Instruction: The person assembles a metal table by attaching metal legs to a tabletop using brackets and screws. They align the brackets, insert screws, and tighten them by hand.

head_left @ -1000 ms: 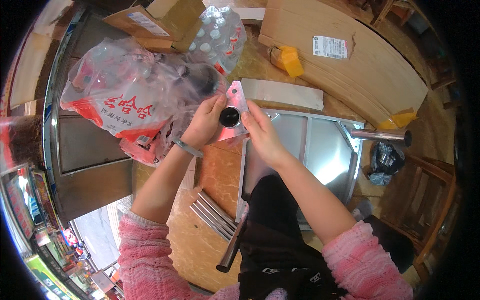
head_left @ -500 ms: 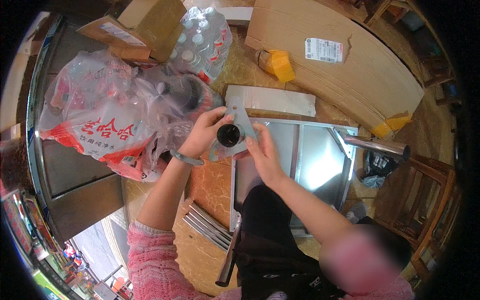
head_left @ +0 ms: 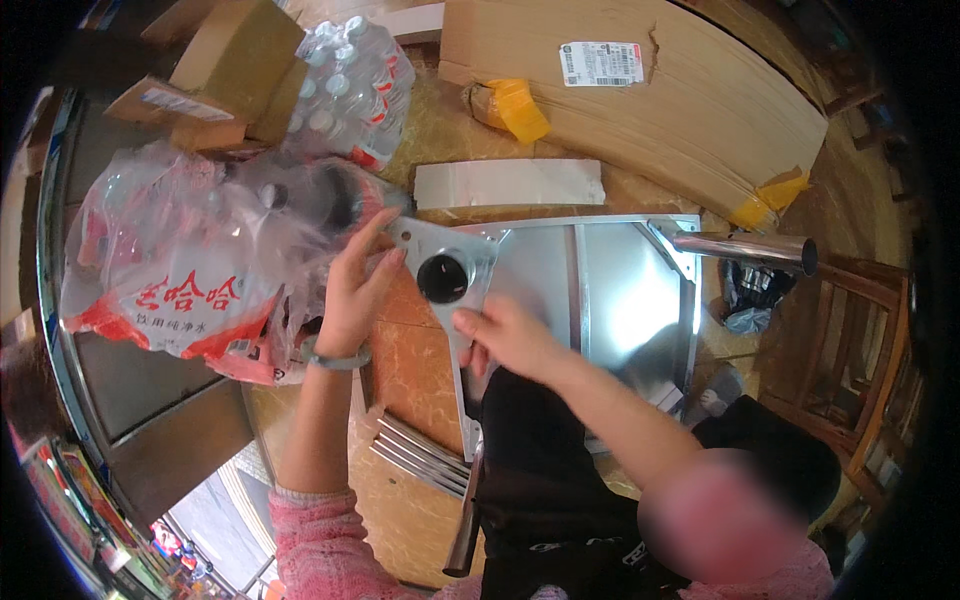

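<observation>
A grey metal bracket plate (head_left: 470, 252) with a round dark-mouthed tube (head_left: 442, 279) is held over the near left part of a silver metal panel (head_left: 545, 270). My left hand (head_left: 347, 290) has its thumb and fingers at the plate's upper left corner, gripping it. Closed on the plate's lower corner is my right hand (head_left: 515, 338), thumb on top. How far the tube runs beneath is hidden. At the panel's far right corner a similar bracket carries a shiny tube (head_left: 750, 247); another tube (head_left: 463, 520) lies along its near left corner.
Several thin metal rods (head_left: 420, 455) lie on the floor left of the panel. Plastic-wrapped bottles (head_left: 180, 260) and an open cardboard box (head_left: 235, 75) stand at left. Flat cardboard (head_left: 690, 120) and a white strip (head_left: 510, 184) lie beyond. A wooden chair (head_left: 835, 370) is at right.
The bracket with its tube has turned, and a corner now points toward my left hand. My left hand has shifted left to that corner; my right hand has moved down to the lower corner.
</observation>
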Demonstrator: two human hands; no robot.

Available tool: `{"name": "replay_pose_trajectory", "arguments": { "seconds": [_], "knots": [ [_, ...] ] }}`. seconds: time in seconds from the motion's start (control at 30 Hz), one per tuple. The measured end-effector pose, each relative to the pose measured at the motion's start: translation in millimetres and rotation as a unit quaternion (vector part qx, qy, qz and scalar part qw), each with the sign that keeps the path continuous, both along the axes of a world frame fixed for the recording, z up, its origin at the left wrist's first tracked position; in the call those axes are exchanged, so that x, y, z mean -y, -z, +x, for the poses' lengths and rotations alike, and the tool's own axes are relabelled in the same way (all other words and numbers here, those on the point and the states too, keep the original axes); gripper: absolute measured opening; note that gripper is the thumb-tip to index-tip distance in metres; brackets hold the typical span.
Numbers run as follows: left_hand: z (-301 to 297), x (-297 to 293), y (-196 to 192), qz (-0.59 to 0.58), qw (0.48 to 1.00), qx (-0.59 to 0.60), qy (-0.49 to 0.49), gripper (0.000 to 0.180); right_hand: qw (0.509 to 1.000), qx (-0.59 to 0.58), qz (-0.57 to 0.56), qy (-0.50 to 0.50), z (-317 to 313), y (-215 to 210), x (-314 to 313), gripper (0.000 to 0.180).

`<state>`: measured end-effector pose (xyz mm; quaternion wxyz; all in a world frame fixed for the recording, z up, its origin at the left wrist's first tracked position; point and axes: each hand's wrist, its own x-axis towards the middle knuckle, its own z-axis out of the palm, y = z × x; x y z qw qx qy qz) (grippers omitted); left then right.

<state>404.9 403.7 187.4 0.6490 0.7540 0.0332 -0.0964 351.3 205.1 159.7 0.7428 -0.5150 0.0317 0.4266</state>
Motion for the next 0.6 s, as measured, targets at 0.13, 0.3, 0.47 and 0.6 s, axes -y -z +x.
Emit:
{"name": "replay_pose_trajectory", "arguments": {
  "seconds": [0.13,0.3,0.47,0.6],
  "knots": [
    [17,-15,-11,0.096,0.993,0.013,0.065,0.015,1.0,-0.007,-0.005,-0.01,26,-13,20,0.024],
    [-4,-1,-6,-0.081,0.988,-0.113,-0.061,0.012,0.983,0.081,-0.142,0.087,53,-16,37,0.016],
    [-18,3,-12,-0.076,0.985,-0.154,-0.019,0.011,0.961,0.139,-0.183,0.15,80,-12,31,0.014],
    [14,-3,-14,-0.045,0.981,-0.187,0.031,0.009,0.974,0.133,-0.168,0.076,99,-16,30,0.018]
  ]
}}
